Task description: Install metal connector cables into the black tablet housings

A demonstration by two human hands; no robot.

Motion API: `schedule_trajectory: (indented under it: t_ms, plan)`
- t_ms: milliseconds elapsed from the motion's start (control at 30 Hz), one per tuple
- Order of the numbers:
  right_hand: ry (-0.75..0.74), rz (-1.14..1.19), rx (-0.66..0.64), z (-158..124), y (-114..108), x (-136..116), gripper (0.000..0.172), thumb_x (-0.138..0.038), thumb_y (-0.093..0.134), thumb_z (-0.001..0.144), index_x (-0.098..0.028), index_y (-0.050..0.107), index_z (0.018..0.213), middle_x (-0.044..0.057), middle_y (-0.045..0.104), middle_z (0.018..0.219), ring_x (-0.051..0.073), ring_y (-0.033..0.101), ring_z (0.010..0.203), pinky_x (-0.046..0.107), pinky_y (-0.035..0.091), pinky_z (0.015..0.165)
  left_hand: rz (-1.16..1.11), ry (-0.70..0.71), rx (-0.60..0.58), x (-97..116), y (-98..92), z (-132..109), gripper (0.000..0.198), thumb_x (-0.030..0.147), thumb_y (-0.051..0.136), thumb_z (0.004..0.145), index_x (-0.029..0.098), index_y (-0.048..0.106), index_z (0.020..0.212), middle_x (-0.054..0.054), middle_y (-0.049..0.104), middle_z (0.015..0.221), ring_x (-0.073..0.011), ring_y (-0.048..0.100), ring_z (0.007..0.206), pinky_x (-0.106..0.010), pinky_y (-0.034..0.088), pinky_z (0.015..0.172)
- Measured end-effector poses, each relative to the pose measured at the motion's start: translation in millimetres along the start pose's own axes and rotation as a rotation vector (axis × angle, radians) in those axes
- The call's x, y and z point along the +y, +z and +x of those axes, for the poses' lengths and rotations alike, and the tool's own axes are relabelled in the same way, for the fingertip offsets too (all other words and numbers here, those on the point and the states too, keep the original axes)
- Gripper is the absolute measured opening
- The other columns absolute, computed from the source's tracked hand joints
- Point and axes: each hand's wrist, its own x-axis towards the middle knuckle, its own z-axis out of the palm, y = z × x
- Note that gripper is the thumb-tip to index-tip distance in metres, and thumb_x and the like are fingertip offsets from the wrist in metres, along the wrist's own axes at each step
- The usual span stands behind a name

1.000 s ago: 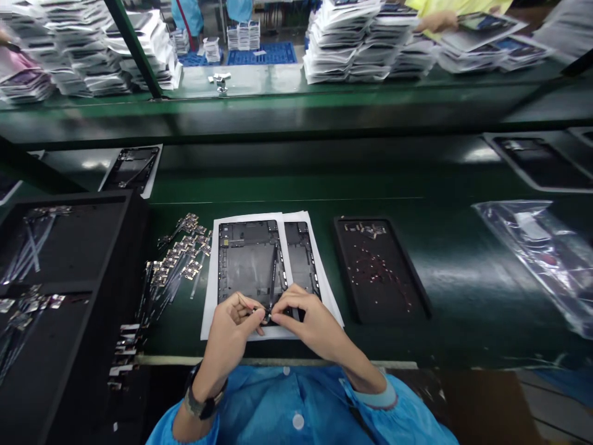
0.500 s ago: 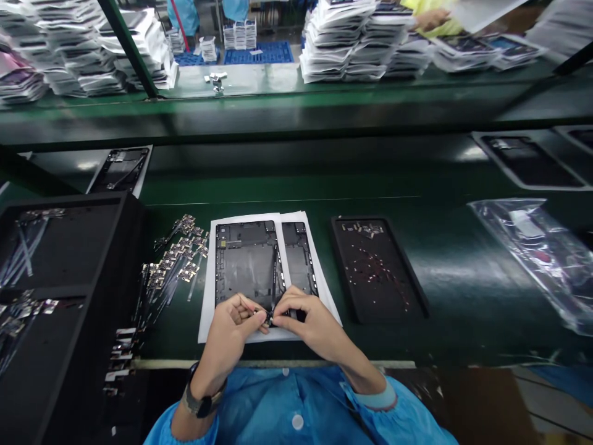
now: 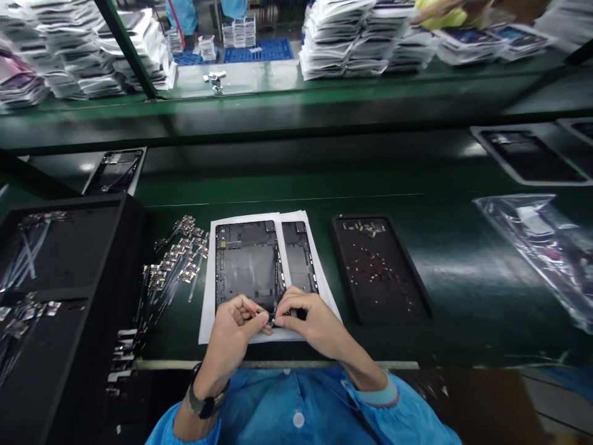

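Left hand point(image 3: 231, 332) and right hand point(image 3: 309, 322) fingertip-to-fingertip

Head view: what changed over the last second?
Little. The left hand and right hand stay pinched on the lower end of the flex cable over the tablet frame. On the far belt, the panel at left has drifted leftward. The co-worker's arm at top right shifted. The black tray is unchanged.
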Motion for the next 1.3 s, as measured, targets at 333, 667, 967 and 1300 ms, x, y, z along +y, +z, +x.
schedule_trajectory:
  t_ms: [333, 667, 967, 1300]
  plan:
    - [-0.005, 0.008, -0.013, 1, -3, 1, 0.010, -0.023, 0.071, 0.079, -0.021, 0.072, 0.069, 0.003, 0.068, 0.075, 0.020, 0.059, 0.083, 0.034, 0.046, 0.077, 0.007, -0.001, 0.029, 2, 4.7, -1, 0.034, 0.035, 0.081, 0.062, 0.016, 0.054, 0.067, -0.002, 0.065, 0.062, -0.0154, 0.065, 0.055, -0.027, 0.054, 0.060]
    - [0.006, -0.006, -0.017, 0, -2, 0, 0.012, -0.012, 0.071, 0.076, -0.021, 0.072, 0.069, 0.002, 0.067, 0.075, 0.019, 0.059, 0.084, 0.033, 0.045, 0.077, -0.026, 0.005, 0.031, 0, 4.1, -3, 0.032, 0.031, 0.082, 0.063, 0.015, 0.055, 0.067, 0.000, 0.064, 0.062, -0.0140, 0.065, 0.056, -0.026, 0.055, 0.060]
    - [-0.013, 0.011, -0.085, 1, -8, -8, 0.009, -0.015, 0.071, 0.079, -0.020, 0.072, 0.072, 0.002, 0.068, 0.077, 0.019, 0.058, 0.085, 0.032, 0.044, 0.080, -0.056, -0.052, -0.009, 1, 0.2, -1, 0.030, 0.029, 0.082, 0.063, 0.013, 0.058, 0.069, -0.002, 0.066, 0.064, -0.0130, 0.064, 0.057, -0.024, 0.055, 0.060]
    - [0.026, 0.014, -0.070, 3, -6, -5, 0.011, -0.011, 0.071, 0.076, -0.020, 0.072, 0.070, 0.002, 0.067, 0.075, 0.019, 0.058, 0.085, 0.031, 0.043, 0.079, -0.032, -0.043, 0.012, -2, 0.6, 1, 0.030, 0.030, 0.082, 0.063, 0.014, 0.057, 0.069, -0.001, 0.065, 0.063, -0.0131, 0.065, 0.056, -0.023, 0.053, 0.060]
